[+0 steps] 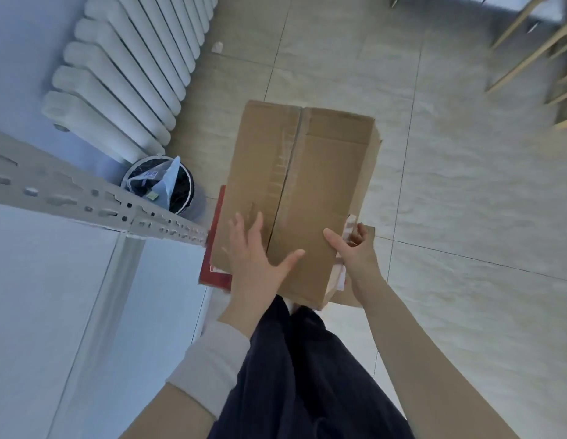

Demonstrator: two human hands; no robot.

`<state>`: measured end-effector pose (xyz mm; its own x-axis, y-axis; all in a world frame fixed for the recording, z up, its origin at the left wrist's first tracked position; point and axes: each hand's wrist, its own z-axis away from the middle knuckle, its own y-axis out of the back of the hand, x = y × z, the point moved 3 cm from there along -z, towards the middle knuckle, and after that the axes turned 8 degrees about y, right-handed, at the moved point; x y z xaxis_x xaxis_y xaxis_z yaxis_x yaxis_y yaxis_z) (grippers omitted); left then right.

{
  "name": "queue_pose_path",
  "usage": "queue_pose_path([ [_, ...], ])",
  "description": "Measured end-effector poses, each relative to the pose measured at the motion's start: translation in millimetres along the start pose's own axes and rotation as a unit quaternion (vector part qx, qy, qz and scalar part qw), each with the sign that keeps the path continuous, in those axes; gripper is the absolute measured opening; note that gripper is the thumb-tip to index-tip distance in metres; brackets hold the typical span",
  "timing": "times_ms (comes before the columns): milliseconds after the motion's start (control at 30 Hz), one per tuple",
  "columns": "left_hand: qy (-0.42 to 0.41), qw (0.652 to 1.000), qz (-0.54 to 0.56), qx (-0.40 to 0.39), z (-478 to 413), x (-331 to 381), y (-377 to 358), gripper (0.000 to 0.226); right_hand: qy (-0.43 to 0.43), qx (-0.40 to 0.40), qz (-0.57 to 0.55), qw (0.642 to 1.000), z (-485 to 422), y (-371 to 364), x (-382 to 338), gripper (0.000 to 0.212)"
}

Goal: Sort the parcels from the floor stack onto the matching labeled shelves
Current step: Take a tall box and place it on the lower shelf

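Centre frame: left hand [253, 255] lying flat on cardboard box [307, 169], right hand [355, 248] gripping its right edge; one-sided hold risking tilt, slip onto red parcel [212, 274] beneath.

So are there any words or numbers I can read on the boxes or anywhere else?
None can be read here.
Long brown cardboard box: no print shows, only clear tape.
White label on the clear plastic bag in the round black bin: blue marks, too small.
White paper under that box: blurred, mostly hidden.
Flat red parcel: white patch, unreadable.
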<state>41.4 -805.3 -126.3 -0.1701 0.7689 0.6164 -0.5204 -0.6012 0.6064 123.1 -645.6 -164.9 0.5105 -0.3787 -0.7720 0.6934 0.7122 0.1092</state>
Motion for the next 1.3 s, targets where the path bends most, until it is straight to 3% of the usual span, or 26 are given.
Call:
queue_pose_path([
  [167,-0.089,0.990,-0.102,-0.034,39.3,46.8,-11.4,0.117,0.066,0.058,0.064,0.994,24.4,6.6,-56.8,0.115],
  [300,-0.097,0.990,-0.097,0.012,57.4,62.7,-16.6,0.123,0.104,0.059,0.114,0.986,37.0,8.9,-83.5,0.114],
  [400,-0.110,0.992,-0.050,0.042,67.5,67.5,-22.0,0.114,0.137,0.037,0.152,0.978,50.5,16.9,-96.3,0.117],
  [567,-0.086,0.993,0.082,0.023,92.6,80.1,-37.8,0.104,0.149,-0.081,0.063,0.983,68.8,46.6,-105.1,0.097],
  [700,-0.042,0.979,0.199,-0.003,113.9,76.9,-57.2,0.100,0.148,-0.153,-0.005,0.977,83.4,76.8,-107.1,0.045],
  [800,-0.018,0.970,0.243,-0.016,128.0,78.2,-52.3,0.087,0.168,-0.200,-0.019,0.965,93.2,90.2,-107.4,0.032],
  [1033,0.012,0.951,0.309,-0.013,158.6,72.5,-24.8,0.071,0.232,-0.272,-0.017,0.934,123.7,93.8,-97.5,0.043],
  [1300,0.013,0.917,0.399,0.002,187.9,26.3,-34.8,0.056,0.223,-0.273,-0.011,0.936,163.3,80.8,-45.0,0.052],
])
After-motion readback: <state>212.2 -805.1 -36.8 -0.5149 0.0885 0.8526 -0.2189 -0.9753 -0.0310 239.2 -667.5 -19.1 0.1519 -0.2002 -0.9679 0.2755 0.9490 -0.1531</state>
